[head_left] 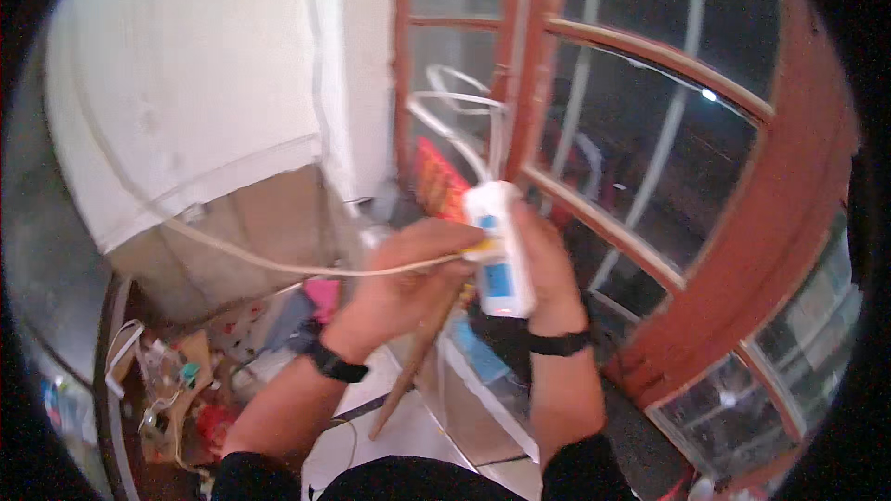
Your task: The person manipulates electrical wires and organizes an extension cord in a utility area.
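Observation:
My right hand (549, 264) is wrapped round the side of a white power strip (509, 295) with blue patches on its face. A looped white cord (455, 137) rises from the strip's upper end. At the strip's face, my left hand (399, 274) pinches a plug (475, 254) with a yellowish part beside it. From the plug a pale cable (306, 270) sags away to the left and up along the wall. Blur and my fingers hide whether the plug sits in a socket or only touches the strip.
A brown wooden stick (413, 371) leans below my hands. Red-framed window panes (650, 357) stand at the right. Behind is a white wall (204, 65). At lower left, a box or shelf holds cluttered small items (190, 366). A red-orange printed sheet (436, 178) hangs behind the strip.

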A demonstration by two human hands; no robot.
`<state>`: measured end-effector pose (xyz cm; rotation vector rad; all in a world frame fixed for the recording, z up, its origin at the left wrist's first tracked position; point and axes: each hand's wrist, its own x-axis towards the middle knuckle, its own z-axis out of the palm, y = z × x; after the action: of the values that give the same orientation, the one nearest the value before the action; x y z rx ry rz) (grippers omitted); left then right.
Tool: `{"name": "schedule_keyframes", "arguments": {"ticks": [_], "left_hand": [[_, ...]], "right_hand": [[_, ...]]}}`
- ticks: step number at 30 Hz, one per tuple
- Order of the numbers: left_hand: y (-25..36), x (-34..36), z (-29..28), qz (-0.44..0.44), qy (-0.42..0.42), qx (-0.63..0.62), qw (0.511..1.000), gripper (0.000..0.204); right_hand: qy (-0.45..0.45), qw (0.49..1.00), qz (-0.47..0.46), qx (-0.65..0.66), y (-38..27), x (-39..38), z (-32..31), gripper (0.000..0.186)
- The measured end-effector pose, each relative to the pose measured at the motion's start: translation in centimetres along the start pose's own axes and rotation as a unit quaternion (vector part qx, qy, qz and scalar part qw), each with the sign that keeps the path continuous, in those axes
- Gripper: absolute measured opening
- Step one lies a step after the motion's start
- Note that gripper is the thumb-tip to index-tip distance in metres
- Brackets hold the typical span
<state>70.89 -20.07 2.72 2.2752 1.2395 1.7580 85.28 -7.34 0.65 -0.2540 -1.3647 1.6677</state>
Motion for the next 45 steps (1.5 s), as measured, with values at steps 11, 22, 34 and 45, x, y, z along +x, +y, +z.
{"name": "schedule_keyframes", "arguments": {"ticks": [11,22,34,45], "left_hand": [[-2.5,-3.0,0.6,-0.109,-0.017,-0.144,0.983,0.036],[-4.1,-20.1,-3.9,-0.394,-0.070,-0.083,0.913,0.045],[-1.7,-46.4,-8.5,-0.645,0.014,-0.145,0.750,0.044],[8.6,-61.3,-8.6,-0.790,0.193,-0.108,0.572,0.041]], "right_hand": [[0.001,0.997,0.003,-0.076,0.3,-1.2,-1.9,0.042],[-0.059,0.988,0.138,0.033,6.9,-1.2,-1.3,0.046],[-0.041,0.985,0.109,0.124,11.9,-6.1,5.1,0.057],[-0.070,0.974,0.146,0.161,13.8,-6.7,8.2,0.066]]}}
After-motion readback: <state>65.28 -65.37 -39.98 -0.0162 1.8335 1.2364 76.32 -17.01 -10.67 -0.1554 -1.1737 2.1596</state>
